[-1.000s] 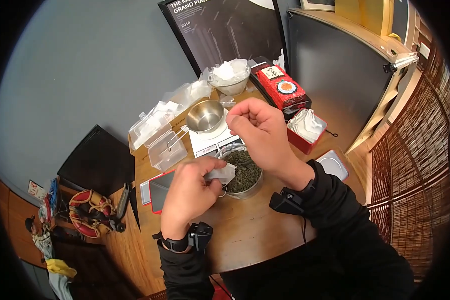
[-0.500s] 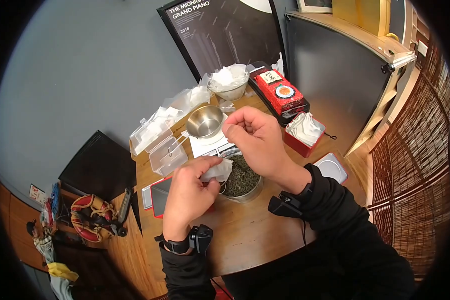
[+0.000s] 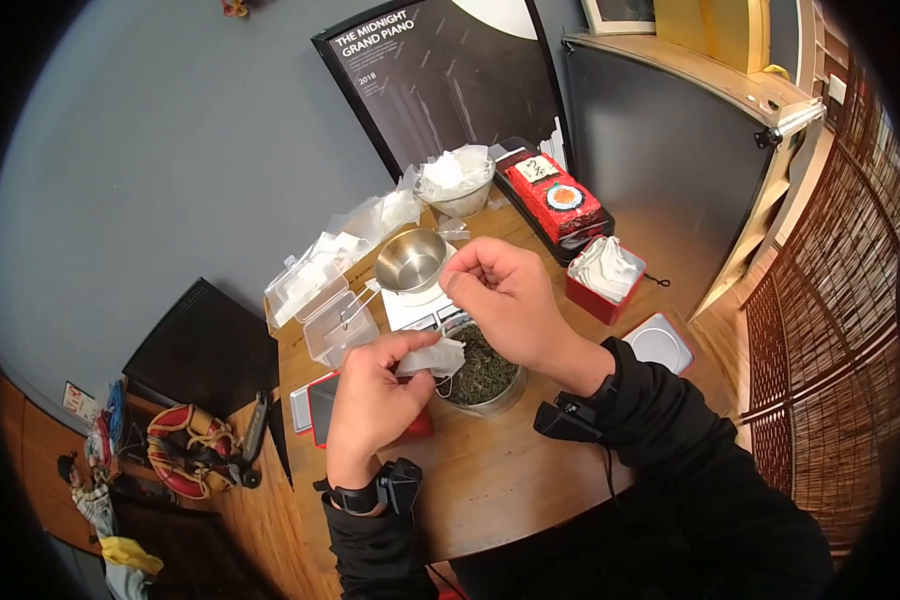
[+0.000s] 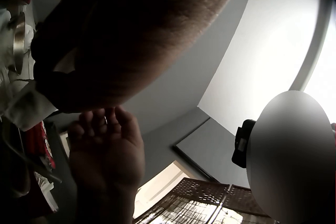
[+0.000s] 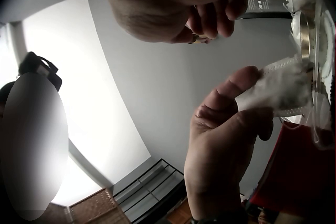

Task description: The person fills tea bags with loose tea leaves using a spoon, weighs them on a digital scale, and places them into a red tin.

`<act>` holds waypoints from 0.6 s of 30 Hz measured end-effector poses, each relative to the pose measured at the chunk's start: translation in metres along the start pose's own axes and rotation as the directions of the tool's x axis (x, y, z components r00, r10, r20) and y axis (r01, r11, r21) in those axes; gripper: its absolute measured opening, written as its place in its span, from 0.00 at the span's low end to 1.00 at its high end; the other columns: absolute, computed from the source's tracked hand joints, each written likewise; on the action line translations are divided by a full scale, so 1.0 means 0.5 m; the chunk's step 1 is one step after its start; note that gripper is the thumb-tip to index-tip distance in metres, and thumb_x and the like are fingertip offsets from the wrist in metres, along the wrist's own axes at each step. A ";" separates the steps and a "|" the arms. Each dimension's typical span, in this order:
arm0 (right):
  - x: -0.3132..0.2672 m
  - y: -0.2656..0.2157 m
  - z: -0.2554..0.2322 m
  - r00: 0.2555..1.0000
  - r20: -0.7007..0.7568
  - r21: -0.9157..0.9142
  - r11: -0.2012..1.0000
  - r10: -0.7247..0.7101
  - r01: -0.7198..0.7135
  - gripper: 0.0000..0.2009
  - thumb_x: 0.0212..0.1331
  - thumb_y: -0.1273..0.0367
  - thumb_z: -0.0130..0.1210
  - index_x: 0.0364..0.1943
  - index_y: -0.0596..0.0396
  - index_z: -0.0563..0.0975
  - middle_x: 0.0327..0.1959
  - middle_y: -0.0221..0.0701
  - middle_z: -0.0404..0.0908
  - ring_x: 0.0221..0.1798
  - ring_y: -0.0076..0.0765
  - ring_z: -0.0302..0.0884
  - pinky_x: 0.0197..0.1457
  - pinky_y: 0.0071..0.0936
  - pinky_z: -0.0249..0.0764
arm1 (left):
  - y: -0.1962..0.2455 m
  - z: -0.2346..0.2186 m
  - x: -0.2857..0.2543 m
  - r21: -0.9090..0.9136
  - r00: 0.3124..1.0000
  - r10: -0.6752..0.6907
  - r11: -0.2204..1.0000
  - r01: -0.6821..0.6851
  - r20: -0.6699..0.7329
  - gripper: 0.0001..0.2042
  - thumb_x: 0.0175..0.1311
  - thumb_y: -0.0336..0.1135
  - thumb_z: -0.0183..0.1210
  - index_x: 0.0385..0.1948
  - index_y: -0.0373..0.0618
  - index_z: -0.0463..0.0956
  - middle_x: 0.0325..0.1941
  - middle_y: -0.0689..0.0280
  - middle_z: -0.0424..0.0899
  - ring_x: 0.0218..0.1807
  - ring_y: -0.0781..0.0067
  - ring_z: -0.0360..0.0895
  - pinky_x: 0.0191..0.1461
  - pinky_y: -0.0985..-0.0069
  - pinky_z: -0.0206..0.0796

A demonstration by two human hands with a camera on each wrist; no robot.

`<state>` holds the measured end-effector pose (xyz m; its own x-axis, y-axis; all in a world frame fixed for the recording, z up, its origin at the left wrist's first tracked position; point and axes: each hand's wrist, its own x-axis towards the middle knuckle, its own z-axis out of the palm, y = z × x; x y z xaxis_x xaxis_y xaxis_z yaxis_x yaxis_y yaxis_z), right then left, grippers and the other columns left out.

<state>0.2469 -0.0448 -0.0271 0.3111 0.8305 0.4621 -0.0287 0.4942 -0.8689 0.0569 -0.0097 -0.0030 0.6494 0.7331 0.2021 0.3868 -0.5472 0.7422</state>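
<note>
In the head view my left hand pinches a small white drawstring tea bag between thumb and fingers. The bag's thin string loops down from its lower side. My right hand hangs higher and to the right, its fingers curled in toward the thumb, with nothing visible between them. Below both hands sits a clear bowl filled with dark dried tea leaves. In the right wrist view the bag looks crumpled and translucent, gripped near one end.
Behind the bowl, a steel pan rests on a white scale. An open plastic box stands at left, beside a red tin. To the right are a red tin of white bags, its lid and a red tea pack.
The head view has tilted up a little, so the table things sit lower. Both hands keep nearly the same pose, the left one still holding the tea bag beside the bowl.
</note>
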 end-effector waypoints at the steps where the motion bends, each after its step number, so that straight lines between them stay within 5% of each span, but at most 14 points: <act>1: 0.001 0.000 -0.001 1.000 0.000 -0.011 1.000 -0.005 0.005 0.03 0.66 0.73 0.57 0.37 0.60 0.79 0.31 0.21 0.79 0.33 0.10 0.71 0.35 0.14 0.69 | 0.000 -0.001 0.001 -0.043 1.000 -0.026 0.999 0.025 -0.018 0.18 0.53 0.17 0.57 0.48 0.33 0.82 0.40 0.59 0.88 0.36 0.79 0.81 0.41 0.80 0.73; 2: 0.001 -0.001 -0.002 1.000 0.000 -0.011 1.000 -0.010 0.010 0.03 0.66 0.73 0.57 0.37 0.60 0.79 0.31 0.21 0.79 0.33 0.10 0.71 0.35 0.14 0.69 | -0.004 -0.001 0.001 -0.041 1.000 -0.021 0.999 0.020 -0.019 0.18 0.53 0.17 0.57 0.48 0.33 0.82 0.40 0.59 0.88 0.36 0.79 0.81 0.41 0.80 0.73; 5: 0.000 -0.006 -0.003 1.000 0.010 -0.012 1.000 0.004 -0.003 0.03 0.66 0.73 0.58 0.37 0.60 0.79 0.31 0.21 0.79 0.33 0.10 0.71 0.36 0.14 0.69 | 0.001 -0.003 0.006 -0.433 0.969 -0.112 0.901 0.007 -0.218 0.17 0.55 0.14 0.60 0.49 0.27 0.79 0.37 0.61 0.87 0.36 0.80 0.82 0.40 0.83 0.74; 10: -0.005 -0.017 0.007 0.999 -0.008 0.079 0.996 -0.044 0.044 0.04 0.63 0.73 0.57 0.36 0.60 0.78 0.27 0.21 0.77 0.30 0.11 0.70 0.34 0.16 0.69 | -0.013 -0.022 0.013 -0.647 0.939 -0.121 0.752 -0.126 -0.323 0.19 0.53 0.12 0.60 0.49 0.31 0.80 0.35 0.61 0.86 0.31 0.75 0.82 0.34 0.77 0.77; 13: -0.017 -0.032 0.005 0.991 0.073 0.063 0.992 -0.115 0.110 0.07 0.62 0.76 0.56 0.42 0.61 0.79 0.31 0.22 0.78 0.34 0.13 0.72 0.38 0.16 0.70 | -0.037 -0.018 0.018 -0.940 0.964 -0.112 0.277 -0.201 -0.239 0.18 0.57 0.17 0.59 0.52 0.36 0.79 0.41 0.56 0.86 0.33 0.70 0.82 0.39 0.73 0.78; 14: -0.019 -0.035 0.005 0.980 0.110 0.036 0.986 -0.167 0.164 0.09 0.61 0.76 0.55 0.44 0.61 0.79 0.32 0.23 0.78 0.34 0.13 0.72 0.38 0.16 0.70 | -0.033 -0.013 0.019 -0.936 0.962 -0.102 0.280 -0.215 -0.252 0.18 0.57 0.17 0.59 0.52 0.36 0.79 0.41 0.56 0.86 0.33 0.70 0.82 0.39 0.73 0.78; 16: -0.020 -0.041 0.007 0.965 0.132 0.015 0.974 -0.228 0.228 0.10 0.61 0.77 0.56 0.46 0.60 0.79 0.33 0.24 0.78 0.35 0.14 0.72 0.38 0.17 0.70 | -0.021 0.007 0.025 -0.968 0.963 -0.113 -0.033 -0.249 -0.244 0.20 0.58 0.18 0.57 0.55 0.37 0.76 0.48 0.55 0.84 0.39 0.69 0.82 0.45 0.71 0.78; 18: -0.022 -0.046 0.009 0.935 0.161 -0.030 0.946 -0.315 0.324 0.14 0.60 0.77 0.56 0.51 0.59 0.79 0.35 0.25 0.79 0.36 0.17 0.73 0.37 0.17 0.70 | -0.038 0.026 0.027 -0.971 0.984 -0.019 -0.157 -0.179 -0.178 0.21 0.59 0.18 0.56 0.56 0.37 0.75 0.51 0.56 0.83 0.42 0.70 0.81 0.48 0.70 0.78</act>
<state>0.2399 -0.0641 -0.0115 0.1472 0.6623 0.7346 0.1017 0.7287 -0.6773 0.0667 0.0053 -0.0230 0.5148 0.8037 0.2983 -0.8129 0.3471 0.4677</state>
